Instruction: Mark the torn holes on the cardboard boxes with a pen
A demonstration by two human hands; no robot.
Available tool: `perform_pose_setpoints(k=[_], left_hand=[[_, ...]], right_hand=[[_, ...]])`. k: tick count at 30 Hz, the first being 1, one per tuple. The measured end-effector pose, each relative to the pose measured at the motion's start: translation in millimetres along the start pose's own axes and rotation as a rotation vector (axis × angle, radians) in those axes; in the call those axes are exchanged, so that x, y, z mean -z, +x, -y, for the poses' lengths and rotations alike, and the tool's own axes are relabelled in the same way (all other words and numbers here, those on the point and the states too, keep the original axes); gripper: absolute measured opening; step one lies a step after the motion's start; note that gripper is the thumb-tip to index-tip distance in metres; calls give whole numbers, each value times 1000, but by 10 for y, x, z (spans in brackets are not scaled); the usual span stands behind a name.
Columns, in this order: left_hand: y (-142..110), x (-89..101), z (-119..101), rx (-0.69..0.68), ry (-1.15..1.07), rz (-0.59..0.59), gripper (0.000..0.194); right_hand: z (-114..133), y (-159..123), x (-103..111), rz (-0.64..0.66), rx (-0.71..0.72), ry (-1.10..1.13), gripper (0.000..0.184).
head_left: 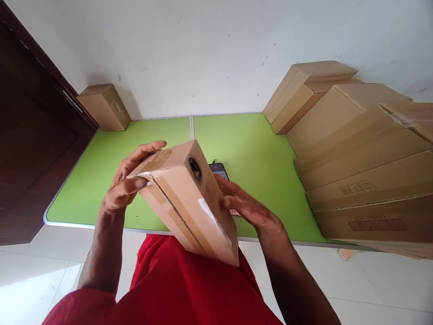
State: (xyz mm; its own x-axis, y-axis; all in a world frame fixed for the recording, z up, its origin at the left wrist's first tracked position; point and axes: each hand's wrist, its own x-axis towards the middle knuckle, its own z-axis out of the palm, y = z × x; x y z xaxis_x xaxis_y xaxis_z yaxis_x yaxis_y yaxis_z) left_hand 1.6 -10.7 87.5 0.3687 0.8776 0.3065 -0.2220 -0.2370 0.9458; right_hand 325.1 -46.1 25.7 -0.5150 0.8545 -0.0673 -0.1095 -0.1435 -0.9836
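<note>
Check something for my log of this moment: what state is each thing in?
Held box: tilted, taped, hole in one face
Left hand: gripping its end
Right hand: against its side
Phone: screen lit, partly hidden
Left corner box: taped
Door: can't tell if shut

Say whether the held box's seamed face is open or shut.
Shut: on the cardboard box, the flaps meet along a narrow seam, with brown tape along it.

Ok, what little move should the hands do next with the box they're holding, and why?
Maybe lower the box onto the green table, clear of the phone: the left hand and right hand hold it tilted, and it partly hides the phone.
</note>
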Motion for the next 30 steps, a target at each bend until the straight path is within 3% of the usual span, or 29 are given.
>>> perform_pose_setpoints(k=[3,6,11,13,15,17,19,23,26,30], left_hand=[[116,-119,46,-27,-145,-31,75],[158,-278,142,-9,-217,-130,68],[-5,-442,454,53,-109,-268,60],[-105,-477,572,36,17,-291,67],[-188,-518,633,4,109,-275,86],[-239,-566,626,-4,173,-235,108],[-251,-608,573,51,202,-175,117],[-207,-645,463,189,121,-138,109],[-188,-663,434,195,108,-179,103],[-226,-763,383,173,142,-203,100]], right_hand=[[-46,103,-303,206,12,177,89],[-211,148,-574,229,-3,264,93],[-420,72,-777,4,26,460,85],[-353,63,-801,-70,76,416,82],[-231,80,-822,-111,119,345,81],[-123,104,-843,-146,152,289,77],[-68,114,-857,-183,179,234,72],[-68,73,-876,-265,157,163,72],[-47,24,-888,-277,94,154,76],[72,-15,-871,-351,168,143,76]])
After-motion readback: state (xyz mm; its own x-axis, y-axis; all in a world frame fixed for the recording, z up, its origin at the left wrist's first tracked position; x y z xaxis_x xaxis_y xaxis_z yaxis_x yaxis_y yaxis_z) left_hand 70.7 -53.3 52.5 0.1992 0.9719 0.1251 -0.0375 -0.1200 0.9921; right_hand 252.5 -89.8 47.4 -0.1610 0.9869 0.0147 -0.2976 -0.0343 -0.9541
